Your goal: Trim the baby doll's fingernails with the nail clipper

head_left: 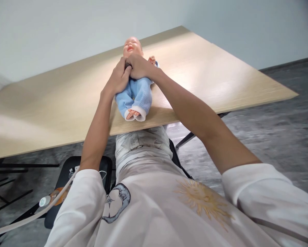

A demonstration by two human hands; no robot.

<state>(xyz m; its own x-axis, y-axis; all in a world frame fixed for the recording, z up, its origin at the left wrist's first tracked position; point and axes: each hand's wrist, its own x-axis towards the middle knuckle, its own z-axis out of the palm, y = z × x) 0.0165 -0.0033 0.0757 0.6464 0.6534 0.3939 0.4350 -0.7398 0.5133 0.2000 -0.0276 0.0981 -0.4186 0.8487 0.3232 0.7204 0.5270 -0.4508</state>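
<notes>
We are seeing a baby doll [137,90] lying on its back on the pale wooden desk [66,103], directly beneath both our hands. Our left hand [120,76] is bending over the upper body from the doll's one side, and our right hand [142,66] is coming across from the other, so that the two are meeting and touching over the chest. Fingers on both are curling inward, with little gap showing; our own knuckles are covering the fingertips, so we are not able to tell exactly what each is gripping. A small dark patch [128,65] is showing between them, too hidden for naming.

The doll's head [132,46] is sticking out just beyond our hands, toward the far side of the desk, while its legs are pointing back at us and its feet [133,113] are resting near the close edge. One tiny doll hand [152,60] is poking up just past our right wrist.

The doll is showing smooth, pinkish, bald plastic and a parted reddish mouth. It is wearing fuzzy light-blue trousers [144,92] with white cuffs [143,115], and bare toes are peeking out between them.
</notes>
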